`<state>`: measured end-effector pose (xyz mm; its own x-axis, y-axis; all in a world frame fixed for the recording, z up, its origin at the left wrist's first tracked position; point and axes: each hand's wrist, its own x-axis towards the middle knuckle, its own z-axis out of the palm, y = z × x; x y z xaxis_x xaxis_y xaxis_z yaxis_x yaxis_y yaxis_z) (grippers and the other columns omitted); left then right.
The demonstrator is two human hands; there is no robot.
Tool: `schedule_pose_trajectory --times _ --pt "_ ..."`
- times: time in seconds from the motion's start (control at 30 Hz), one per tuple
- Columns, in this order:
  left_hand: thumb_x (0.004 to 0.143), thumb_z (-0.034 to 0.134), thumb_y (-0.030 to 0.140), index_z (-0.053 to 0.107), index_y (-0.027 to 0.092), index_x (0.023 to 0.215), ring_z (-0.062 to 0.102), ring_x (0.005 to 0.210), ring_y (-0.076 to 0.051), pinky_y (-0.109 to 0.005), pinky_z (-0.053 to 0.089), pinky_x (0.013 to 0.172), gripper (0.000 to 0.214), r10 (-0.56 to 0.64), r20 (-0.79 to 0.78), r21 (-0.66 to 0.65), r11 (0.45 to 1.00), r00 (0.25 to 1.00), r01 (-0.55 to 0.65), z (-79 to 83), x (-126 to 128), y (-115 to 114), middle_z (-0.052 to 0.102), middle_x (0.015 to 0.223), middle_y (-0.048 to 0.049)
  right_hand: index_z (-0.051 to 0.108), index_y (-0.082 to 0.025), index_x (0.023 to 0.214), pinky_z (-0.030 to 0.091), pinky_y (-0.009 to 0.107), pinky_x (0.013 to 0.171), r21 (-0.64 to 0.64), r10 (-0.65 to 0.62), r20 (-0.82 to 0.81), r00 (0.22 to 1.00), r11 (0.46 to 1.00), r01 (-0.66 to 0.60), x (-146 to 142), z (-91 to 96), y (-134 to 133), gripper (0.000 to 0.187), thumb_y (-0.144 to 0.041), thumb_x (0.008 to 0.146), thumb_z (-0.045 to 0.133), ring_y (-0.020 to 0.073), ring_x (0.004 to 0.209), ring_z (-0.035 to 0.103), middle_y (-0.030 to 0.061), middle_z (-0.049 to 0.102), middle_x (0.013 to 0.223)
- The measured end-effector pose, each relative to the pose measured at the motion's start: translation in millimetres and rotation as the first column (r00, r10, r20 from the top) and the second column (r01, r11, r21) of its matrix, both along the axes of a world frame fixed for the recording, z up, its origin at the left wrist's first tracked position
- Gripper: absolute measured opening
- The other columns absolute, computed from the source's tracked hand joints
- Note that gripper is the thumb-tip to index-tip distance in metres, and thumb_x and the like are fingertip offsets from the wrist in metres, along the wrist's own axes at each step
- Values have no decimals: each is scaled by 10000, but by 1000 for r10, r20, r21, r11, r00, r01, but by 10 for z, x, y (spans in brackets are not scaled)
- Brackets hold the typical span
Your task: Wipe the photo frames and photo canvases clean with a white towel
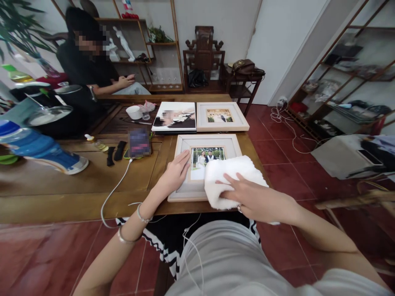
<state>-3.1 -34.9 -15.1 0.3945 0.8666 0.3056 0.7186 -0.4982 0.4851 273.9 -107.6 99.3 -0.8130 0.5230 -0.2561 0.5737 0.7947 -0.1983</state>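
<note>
A light wooden photo frame [210, 139] lies flat at the table's front edge, with a picture of a couple [199, 160] in its middle. My left hand [174, 174] rests on the frame's left border, fingers stretched out over it. A folded, fluffy white cloth [234, 166] covers the frame's right part and lower right corner. My right hand [247, 193] grips this cloth and presses it against the frame, its fingers partly sunk in the folds.
Behind lie another framed photo [239, 119] and a photo panel [175, 107]. On the left are a phone [138, 142] with a white cable [112, 195], a dropper bottle [97, 143], a blue-labelled bottle [43, 150] and a pan [51, 115]. A person [86, 61] sits across the table.
</note>
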Motion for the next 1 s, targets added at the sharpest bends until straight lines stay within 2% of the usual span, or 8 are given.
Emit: schedule_pose_trajectory --times 0.13,0.3,0.4,0.47,0.6,0.77,0.87,1.0 --pt "993 347 307 464 106 1418 372 1421 -274 -502 340 1158 484 -8 -13 1 1000 1000 8 10 -5 2 433 1501 -185 556 -149 1341 287 630 1117 135 -91 -24 996 987 93 -125 -216 406 616 3 755 443 373 1459 236 159 379 1544" --pt "994 347 310 476 109 1410 381 1417 -268 -484 341 1164 480 -25 -16 13 1000 1000 25 24 -19 6 446 1493 -181 508 -114 1382 198 661 1135 367 -219 -151 964 893 260 -149 -476 1183 594 -49 793 463 409 1465 180 160 287 1588" --pt "995 349 313 488 84 1397 390 1411 -272 -481 343 1165 483 -18 -12 18 1000 1000 18 24 -20 7 458 1481 -192 510 -128 1388 173 695 1121 407 -229 -169 959 870 279 -158 -521 1491 577 -93 813 487 440 1465 136 130 237 1611" --pt "995 352 312 498 52 1384 399 1405 -278 -476 342 1166 491 -8 -7 24 1000 1000 8 16 -18 9 466 1470 -207 526 -140 1380 152 700 1124 406 -210 -169 963 876 262 -177 -527 1556 560 -107 822 491 430 1472 117 109 263 1604" --pt "995 352 310 514 23 1365 409 1399 -278 -460 331 1176 496 -6 1 45 999 1000 6 -11 -14 19 480 1456 -216 563 -163 1354 164 678 1132 339 -172 -113 979 919 201 -210 -482 1307 545 -101 818 486 400 1472 154 89 335 1577" --pt "997 352 314 515 56 1371 410 1398 -277 -465 331 1177 482 -4 5 61 998 1000 3 -31 -12 26 482 1459 -201 617 -158 1286 284 658 1092 149 4 -18 1000 989 -2 -151 -222 522 489 -97 813 503 403 1416 309 127 420 1525" --pt "998 347 307 509 54 1375 410 1398 -278 -467 331 1177 481 -10 0 58 998 1000 10 -24 -13 23 479 1460 -204 634 -167 1251 349 610 1086 24 121 -34 992 993 -120 -102 -68 143 449 -101 829 497 379 1395 361 115 435 1518" --pt "996 341 300 507 32 1370 411 1397 -277 -464 335 1174 489 -14 -9 62 998 1000 14 -17 -15 19 478 1458 -212 587 -173 1315 327 604 1112 -33 110 -83 990 993 -113 -157 -113 61 513 -78 821 484 365 1452 258 98 411 1536"
